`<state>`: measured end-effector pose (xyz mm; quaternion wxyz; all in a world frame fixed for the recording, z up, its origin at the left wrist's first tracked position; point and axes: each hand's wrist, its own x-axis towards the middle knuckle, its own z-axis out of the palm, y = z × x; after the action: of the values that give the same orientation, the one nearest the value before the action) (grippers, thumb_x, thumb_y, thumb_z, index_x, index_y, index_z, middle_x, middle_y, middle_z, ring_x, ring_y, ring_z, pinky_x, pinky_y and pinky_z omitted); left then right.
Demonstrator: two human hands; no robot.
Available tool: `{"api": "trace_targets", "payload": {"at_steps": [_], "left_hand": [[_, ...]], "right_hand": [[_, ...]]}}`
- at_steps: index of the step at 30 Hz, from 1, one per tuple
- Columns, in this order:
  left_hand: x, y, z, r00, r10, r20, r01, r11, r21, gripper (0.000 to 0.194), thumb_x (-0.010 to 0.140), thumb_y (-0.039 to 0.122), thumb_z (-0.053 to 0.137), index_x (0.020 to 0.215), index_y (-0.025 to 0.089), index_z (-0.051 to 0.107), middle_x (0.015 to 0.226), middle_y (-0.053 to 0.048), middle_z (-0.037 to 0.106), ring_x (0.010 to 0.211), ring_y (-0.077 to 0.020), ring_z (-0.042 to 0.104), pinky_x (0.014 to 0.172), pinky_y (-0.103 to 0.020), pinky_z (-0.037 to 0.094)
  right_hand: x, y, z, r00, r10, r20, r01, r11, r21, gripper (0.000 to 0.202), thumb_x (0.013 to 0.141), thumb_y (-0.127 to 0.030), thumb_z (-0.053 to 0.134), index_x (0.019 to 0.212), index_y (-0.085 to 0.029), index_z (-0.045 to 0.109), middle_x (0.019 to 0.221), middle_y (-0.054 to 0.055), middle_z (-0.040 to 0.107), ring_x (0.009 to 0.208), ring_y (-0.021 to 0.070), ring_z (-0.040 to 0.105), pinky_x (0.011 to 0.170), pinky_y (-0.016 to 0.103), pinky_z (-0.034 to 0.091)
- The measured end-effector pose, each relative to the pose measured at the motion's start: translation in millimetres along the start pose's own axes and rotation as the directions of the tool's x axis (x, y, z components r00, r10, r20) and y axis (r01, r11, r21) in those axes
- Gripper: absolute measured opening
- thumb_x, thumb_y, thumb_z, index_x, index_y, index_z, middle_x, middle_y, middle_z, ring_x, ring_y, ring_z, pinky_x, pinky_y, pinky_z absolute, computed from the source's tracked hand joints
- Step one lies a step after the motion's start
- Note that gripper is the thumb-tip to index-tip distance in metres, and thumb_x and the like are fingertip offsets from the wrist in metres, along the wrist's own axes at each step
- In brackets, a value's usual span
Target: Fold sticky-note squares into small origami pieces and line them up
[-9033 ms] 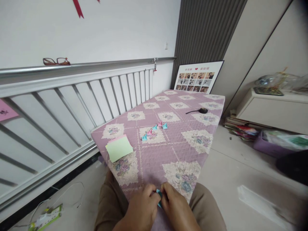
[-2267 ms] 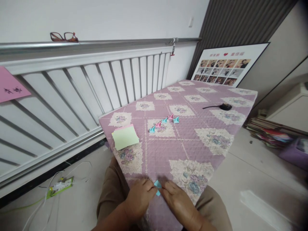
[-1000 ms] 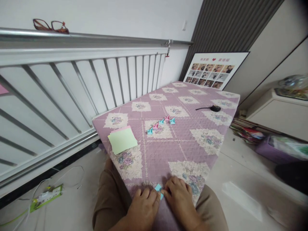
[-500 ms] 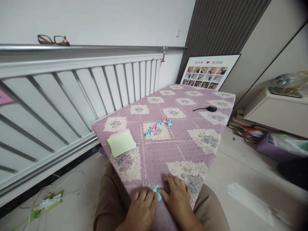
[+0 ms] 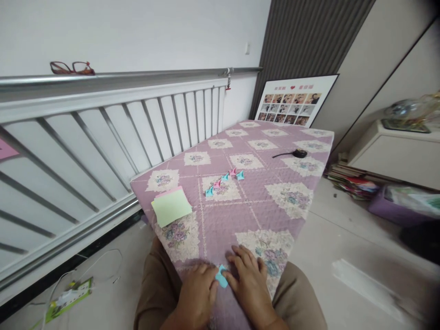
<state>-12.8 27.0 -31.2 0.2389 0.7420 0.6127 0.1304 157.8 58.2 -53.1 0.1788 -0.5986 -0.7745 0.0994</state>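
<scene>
A small folded piece of blue paper (image 5: 222,277) lies on the purple floral table cover, close to the near edge. At its left side, my left hand (image 5: 197,292) has curled fingers with the thumb and index finger closed on the paper's edge. My right hand (image 5: 250,283) rests on the other side. Its thumb touches the paper while its other fingers are spread over the cloth, apart from the thumb. Farther up, several small folded blue and pink paper pieces (image 5: 225,177) form a crooked row. A stack of paper sheets (image 5: 172,207), pale green on top, lies at the left.
A black tape-measure-like object (image 5: 299,153) with a strap lies at the far right of the table cover (image 5: 233,224). A white radiator (image 5: 165,123) borders the left side, with glasses (image 5: 72,68) on the pipe above. A photo board (image 5: 295,101) stands behind.
My left fingers have drawn in around the paper's left edge, and the blue paper shows a changed, more rounded shape. The whole view has shifted slightly.
</scene>
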Motion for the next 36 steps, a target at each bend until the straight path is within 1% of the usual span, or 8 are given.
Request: {"api": "trace_targets", "payload": {"at_steps": [4,8,13,20,26,30,32,36], "left_hand": [[16,11,-5.0,0.992,-0.122,0.033,0.121,0.992,0.032,0.018,0.081,0.023,0.057,0.098,0.021,0.060,0.105,-0.004,0.059,0.098,-0.0208,0.052,0.084,-0.030,0.036],[24,15,-5.4,0.988,-0.133,0.077,0.129,0.990,0.057,0.019,0.077,0.024,0.060,0.095,0.020,0.057,0.103,-0.004,0.058,0.098,-0.0208,0.051,0.084,-0.030,0.035],[20,16,-1.5,0.993,-0.122,-0.003,0.122,0.992,0.028,0.017,0.076,0.018,0.060,0.092,0.021,0.054,0.101,-0.002,0.058,0.097,-0.0192,0.050,0.084,-0.029,0.034],[13,15,4.4,0.992,-0.129,-0.019,0.129,0.991,0.039,0.027,0.077,0.017,0.060,0.103,0.021,0.052,0.099,-0.001,0.060,0.097,-0.0184,0.052,0.083,-0.028,0.035],[12,20,-4.2,0.991,-0.135,-0.014,0.135,0.978,0.158,0.018,0.079,0.024,0.059,0.096,0.019,0.056,0.103,-0.006,0.060,0.099,-0.0240,0.052,0.083,-0.033,0.036],[14,21,-1.5,0.989,-0.148,-0.027,0.150,0.982,0.116,0.017,0.076,0.021,0.061,0.092,0.018,0.055,0.100,-0.005,0.060,0.097,-0.0225,0.052,0.083,-0.032,0.035],[14,19,3.2,0.987,-0.153,-0.039,0.156,0.985,0.078,0.017,0.076,0.019,0.061,0.091,0.019,0.054,0.098,-0.003,0.060,0.095,-0.0208,0.053,0.082,-0.031,0.035],[10,15,12.6,0.984,-0.158,-0.084,0.159,0.987,0.011,0.015,0.077,0.017,0.059,0.091,0.020,0.054,0.091,-0.001,0.061,0.089,-0.0185,0.054,0.079,-0.029,0.035]], "right_hand": [[-3,-1,-2,1.000,-0.021,-0.004,0.021,1.000,0.023,0.027,0.077,-0.031,0.061,0.104,-0.031,0.061,0.129,0.005,0.057,0.124,0.0292,0.043,0.100,0.056,0.024],[-2,1,-4,0.999,-0.040,0.018,0.040,0.999,0.036,0.028,0.077,-0.027,0.061,0.105,-0.031,0.062,0.129,0.005,0.057,0.124,0.0282,0.043,0.101,0.055,0.024],[-2,3,-12,0.990,-0.110,0.089,0.102,0.991,0.088,0.032,0.079,-0.027,0.058,0.110,-0.033,0.060,0.133,0.005,0.054,0.128,0.0284,0.039,0.102,0.057,0.021],[-2,2,-16,0.979,-0.128,0.156,0.108,0.985,0.133,0.017,0.075,-0.020,0.055,0.087,-0.029,0.063,0.132,0.002,0.054,0.131,0.0280,0.036,0.101,0.059,0.018],[-1,0,-20,0.979,-0.113,0.171,0.086,0.984,0.153,0.040,0.075,-0.020,0.053,0.113,-0.031,0.057,0.132,0.005,0.054,0.130,0.0261,0.038,0.103,0.056,0.016],[1,-2,-23,0.975,-0.105,0.198,0.079,0.988,0.134,0.045,0.073,-0.020,0.052,0.117,-0.032,0.057,0.133,0.007,0.052,0.129,0.0265,0.037,0.102,0.055,0.017],[1,-2,-24,0.973,-0.105,0.204,0.077,0.987,0.140,0.042,0.072,-0.019,0.052,0.112,-0.032,0.059,0.133,0.006,0.052,0.129,0.0265,0.037,0.102,0.055,0.017],[1,-3,-23,0.972,-0.120,0.203,0.081,0.978,0.190,0.020,0.072,-0.020,0.053,0.087,-0.029,0.064,0.132,0.003,0.053,0.129,0.0268,0.035,0.101,0.054,0.016]]}}
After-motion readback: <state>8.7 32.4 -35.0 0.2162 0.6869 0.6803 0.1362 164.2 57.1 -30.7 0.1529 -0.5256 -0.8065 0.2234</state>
